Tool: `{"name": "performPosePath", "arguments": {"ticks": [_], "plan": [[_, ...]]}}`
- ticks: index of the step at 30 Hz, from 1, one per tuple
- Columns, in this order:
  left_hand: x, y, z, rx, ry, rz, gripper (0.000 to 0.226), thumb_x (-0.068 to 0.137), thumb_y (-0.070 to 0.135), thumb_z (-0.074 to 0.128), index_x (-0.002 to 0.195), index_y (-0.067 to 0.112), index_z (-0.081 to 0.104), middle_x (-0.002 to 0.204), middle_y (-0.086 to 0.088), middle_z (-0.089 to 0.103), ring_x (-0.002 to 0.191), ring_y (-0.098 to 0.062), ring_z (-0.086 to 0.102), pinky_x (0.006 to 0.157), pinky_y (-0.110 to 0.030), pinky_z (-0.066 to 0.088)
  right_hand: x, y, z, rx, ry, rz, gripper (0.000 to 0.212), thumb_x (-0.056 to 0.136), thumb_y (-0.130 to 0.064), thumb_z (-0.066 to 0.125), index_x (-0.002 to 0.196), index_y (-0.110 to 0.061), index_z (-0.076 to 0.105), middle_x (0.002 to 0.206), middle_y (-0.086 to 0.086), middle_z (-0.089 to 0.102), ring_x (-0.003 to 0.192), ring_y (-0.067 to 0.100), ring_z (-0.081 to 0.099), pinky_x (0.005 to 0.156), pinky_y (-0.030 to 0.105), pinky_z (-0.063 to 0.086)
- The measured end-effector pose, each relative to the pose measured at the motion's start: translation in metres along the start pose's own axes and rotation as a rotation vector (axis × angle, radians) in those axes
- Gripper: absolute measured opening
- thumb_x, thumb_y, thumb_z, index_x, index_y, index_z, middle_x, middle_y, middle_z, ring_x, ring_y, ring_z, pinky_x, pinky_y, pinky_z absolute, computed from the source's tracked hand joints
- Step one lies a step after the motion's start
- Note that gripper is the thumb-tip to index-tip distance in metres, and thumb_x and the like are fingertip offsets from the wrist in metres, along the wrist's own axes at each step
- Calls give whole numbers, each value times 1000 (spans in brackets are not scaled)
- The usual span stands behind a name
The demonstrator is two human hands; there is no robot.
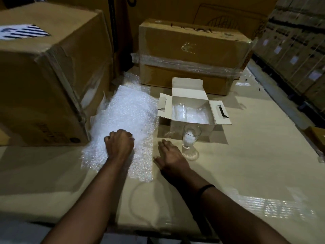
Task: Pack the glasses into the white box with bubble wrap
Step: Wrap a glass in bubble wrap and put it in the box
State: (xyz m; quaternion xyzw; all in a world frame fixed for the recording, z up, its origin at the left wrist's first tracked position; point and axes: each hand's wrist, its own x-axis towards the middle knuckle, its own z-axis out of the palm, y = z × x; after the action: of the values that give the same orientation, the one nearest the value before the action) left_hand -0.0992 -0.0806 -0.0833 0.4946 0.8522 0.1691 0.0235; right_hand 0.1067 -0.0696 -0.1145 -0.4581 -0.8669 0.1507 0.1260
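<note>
L hand (119, 143) curled, gripping bubble wrap (126, 110); R hand (171, 155) flat just beside glass (190, 136); white box (207, 129) open behind.

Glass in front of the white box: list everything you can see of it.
The glass is clear and tall, narrowing to a short foot. It stands upright on the brown cardboard surface, close in front of the open white box. A wad of bubble wrap is stuffed inside its lower part. The right hand lies flat on the surface just left of it and does not appear to touch it. Only the surface touches it from outside.
</note>
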Motion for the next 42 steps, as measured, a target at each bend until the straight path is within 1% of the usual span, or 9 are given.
{"name": "performPosePath", "arguments": {"ticks": [4,9,18,21,25,28,31,37,42], "plan": [[5,-10,-5,-155,105,46,17,84,12,64,88,23,76,100,-1,73,99,-30,59,82,-38,32,3,1,10,-69,-7,28,65,99,-50,35,151,-14,28,160,6,21,148,20,15,121,34,8],[3,-17,-1,-73,-67,184,29,82,49,70,104,30,73,120,10,65,115,-21,52,89,-38,31,4,1,14,-100,50,25,63,97,-49,38,149,-14,33,158,6,27,147,21,21,120,35,12],[10,-12,-16,-313,229,182,23,99,23,52,92,12,71,83,-11,72,80,-37,63,76,-39,39,2,-2,10,-46,88,18,58,95,-44,44,144,-13,43,154,7,36,143,23,30,117,34,18],[-8,-9,-23,-420,283,381,18,93,21,57,92,13,73,83,-7,74,73,-32,67,72,-37,48,-2,-12,-8,404,66,146,37,96,-44,51,114,-14,65,116,5,65,110,27,57,93,33,41],[-38,-13,-19,-537,148,527,20,87,28,59,88,17,75,86,3,75,75,-20,69,68,-30,53,16,-33,-38,1112,248,558,49,90,-60,50,104,-16,66,87,1,71,74,16,67,67,31,50],[-51,-19,-11,-550,0,644,25,82,34,55,82,19,74,99,8,71,91,-13,62,78,-31,49,33,-49,-52,1376,203,705,23,92,-34,64,96,-11,62,54,-4,59,46,13,55,51,29,49],[-54,-24,-8,-492,-179,695,27,77,45,57,76,24,74,117,15,62,110,-7,50,92,-32,38,28,-56,-56,1312,174,768,14,86,-1,62,76,-8,55,47,2,50,35,13,43,34,19,33],[-61,1,-5,-493,-480,746,48,76,62,56,88,21,78,116,8,66,102,-6,60,87,-30,48,-34,-26,-69,1076,259,584,14,76,8,61,72,-5,61,60,9,57,52,18,51,46,24,39],[-91,59,4,-300,-403,896,55,77,63,51,116,30,70,127,4,61,116,-21,52,99,-36,40,-95,30,-86,1119,428,654,28,78,14,56,63,-9,51,53,2,51,46,12,48,46,21,40]]}}
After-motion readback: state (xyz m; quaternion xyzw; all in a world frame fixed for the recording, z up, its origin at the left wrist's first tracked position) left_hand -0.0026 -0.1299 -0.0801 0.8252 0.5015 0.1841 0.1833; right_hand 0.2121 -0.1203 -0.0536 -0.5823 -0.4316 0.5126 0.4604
